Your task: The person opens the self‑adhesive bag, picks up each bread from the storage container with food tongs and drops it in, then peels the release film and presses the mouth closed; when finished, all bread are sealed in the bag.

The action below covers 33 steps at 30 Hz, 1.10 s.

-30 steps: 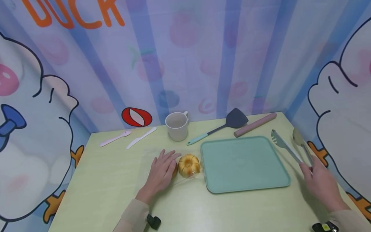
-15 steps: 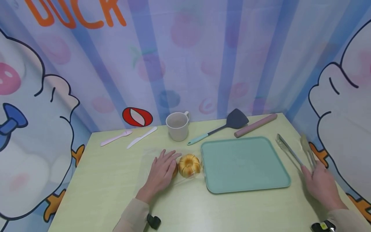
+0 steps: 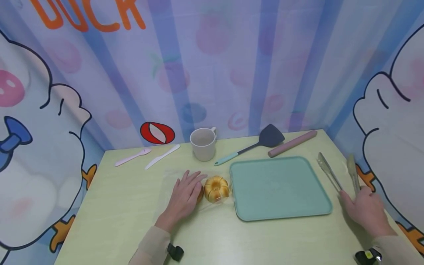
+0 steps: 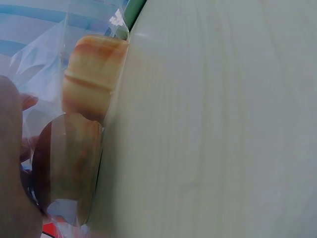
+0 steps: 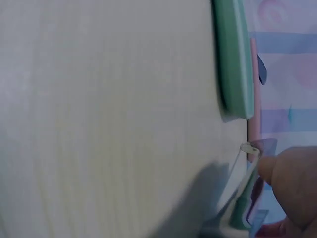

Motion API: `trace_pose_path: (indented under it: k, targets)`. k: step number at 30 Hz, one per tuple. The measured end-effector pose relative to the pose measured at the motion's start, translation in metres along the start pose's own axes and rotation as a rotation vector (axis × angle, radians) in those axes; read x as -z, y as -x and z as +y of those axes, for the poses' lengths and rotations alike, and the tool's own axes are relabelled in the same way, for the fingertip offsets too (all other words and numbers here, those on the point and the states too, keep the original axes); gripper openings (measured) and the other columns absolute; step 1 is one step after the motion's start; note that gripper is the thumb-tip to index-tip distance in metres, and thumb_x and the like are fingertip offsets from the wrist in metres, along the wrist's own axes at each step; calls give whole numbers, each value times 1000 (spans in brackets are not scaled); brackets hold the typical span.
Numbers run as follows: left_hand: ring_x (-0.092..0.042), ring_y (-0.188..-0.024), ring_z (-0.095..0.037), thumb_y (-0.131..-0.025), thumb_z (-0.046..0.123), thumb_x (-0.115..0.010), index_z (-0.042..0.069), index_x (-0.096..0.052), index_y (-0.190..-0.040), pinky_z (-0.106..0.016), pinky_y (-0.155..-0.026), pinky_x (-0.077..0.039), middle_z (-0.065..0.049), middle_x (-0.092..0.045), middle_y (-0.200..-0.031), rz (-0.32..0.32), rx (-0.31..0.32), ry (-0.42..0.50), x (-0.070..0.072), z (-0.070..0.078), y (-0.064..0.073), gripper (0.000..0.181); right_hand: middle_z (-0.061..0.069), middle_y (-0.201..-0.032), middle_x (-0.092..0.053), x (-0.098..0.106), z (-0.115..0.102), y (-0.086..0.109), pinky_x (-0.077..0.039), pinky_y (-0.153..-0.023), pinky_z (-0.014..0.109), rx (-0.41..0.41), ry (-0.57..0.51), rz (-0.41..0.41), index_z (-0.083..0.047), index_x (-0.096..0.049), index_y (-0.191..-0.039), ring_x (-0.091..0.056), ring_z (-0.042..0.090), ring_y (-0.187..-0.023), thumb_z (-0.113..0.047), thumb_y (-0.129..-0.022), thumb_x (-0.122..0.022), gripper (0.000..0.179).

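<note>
My left hand (image 3: 185,194) lies on a clear plastic bag (image 4: 37,64), its fingers stretched over a brown bun (image 4: 69,168) inside. The hand mostly hides that bun in the head view. A golden, ridged, pumpkin-shaped bun (image 3: 216,189) sits beside it, just right of the fingers. At the right edge of the table, my right hand (image 3: 369,211) grips metal tongs (image 3: 332,175) near their joined end. The tongs' two arms are spread apart and point away from me, with nothing between the tips.
A green tray (image 3: 279,187) lies between my hands, its left edge close to the bag. Along the back are a pink fork (image 3: 132,157), a white knife (image 3: 162,156), a mug (image 3: 203,144), a dark-headed spatula (image 3: 269,137) and a pinkish rolling pin (image 3: 292,143).
The tongs have turned in my right hand, and their tips have shifted rightward and stand slightly wider apart. My left hand and the buns have stayed in place.
</note>
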<state>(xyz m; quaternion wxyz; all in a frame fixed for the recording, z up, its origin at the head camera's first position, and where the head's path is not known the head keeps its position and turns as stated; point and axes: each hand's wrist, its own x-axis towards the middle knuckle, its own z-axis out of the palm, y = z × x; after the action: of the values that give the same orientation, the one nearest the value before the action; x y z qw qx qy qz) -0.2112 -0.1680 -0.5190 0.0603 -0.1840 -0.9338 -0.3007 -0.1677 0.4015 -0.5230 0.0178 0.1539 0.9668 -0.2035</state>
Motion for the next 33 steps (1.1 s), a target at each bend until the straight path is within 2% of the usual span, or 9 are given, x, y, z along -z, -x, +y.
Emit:
trace_pose_path:
  k: [4,7,10,13,17,22,26,29,33]
  targets:
    - [-24,-158,-43,-115,37,-35,27,-59,-150,-77,-119,-17,-6,-49,-162,-2,-1,-9,0,0,0,44,58,-107,-42,3,1,1,-49,-73,67,65,19,-3,35,-28,-131,-50,67,-97,-53,-106,-50,94]
    - [-24,-158,-43,-115,38,-35,28,-59,-150,-78,-119,-17,-5,-50,-161,-4,-2,-19,1,0,0,44,59,-116,-38,4,-3,5,-44,-78,70,82,8,48,33,-24,-138,-42,69,-105,-49,-106,-54,93]
    - [-24,-158,-43,-115,38,-35,28,-59,-150,-78,-119,-16,-6,-49,-162,-12,3,-24,2,0,-1,44,57,-125,-33,5,-15,13,-37,-83,72,104,-35,135,26,-25,-145,-32,69,-114,-43,-105,-59,87]
    - [-23,-159,-44,-115,40,-35,29,-58,-151,-78,-119,-14,-6,-47,-163,-24,12,-29,4,1,-2,44,52,-125,-36,5,-34,22,-34,-82,72,207,-97,218,20,-33,-146,-31,65,-116,-33,-104,-63,74]
    - [-22,-158,-45,-114,43,-36,30,-56,-153,-78,-120,-11,-6,-45,-165,-34,19,-29,6,3,-3,45,40,-117,-52,3,-67,33,-42,-78,66,416,-161,255,14,-47,-141,-48,54,-107,-22,-102,-68,58]
    - [-29,-156,-44,-114,43,-36,27,-58,-151,-77,-120,-14,-6,-49,-162,-29,8,-27,11,6,-7,46,23,-111,-64,-1,-116,51,-58,-74,47,568,-219,123,6,-55,-140,-66,34,-94,-21,-102,-70,49]
    - [-43,-151,-35,-114,42,-37,21,-62,-146,-66,-122,-27,-4,-57,-155,-35,-32,-11,16,11,-19,46,9,-106,-66,-9,-149,65,-58,-69,32,626,-293,19,0,-58,-139,-66,19,-91,-20,-102,-70,43]
    - [-49,-147,-29,-113,42,-39,17,-64,-144,-54,-122,-35,-4,-58,-153,-65,-61,6,19,17,-32,47,0,-101,-65,-19,-172,75,-58,-68,27,663,-366,-51,-4,-60,-137,-66,10,-88,-19,-102,-71,40]
    - [-45,-150,-28,-113,45,-39,17,-62,-147,-50,-124,-34,-7,-54,-158,-135,-73,30,21,25,-49,50,-2,-103,-67,-31,-198,86,-59,-71,27,688,-467,-189,-7,-58,-141,-66,5,-89,-20,-103,-69,42]
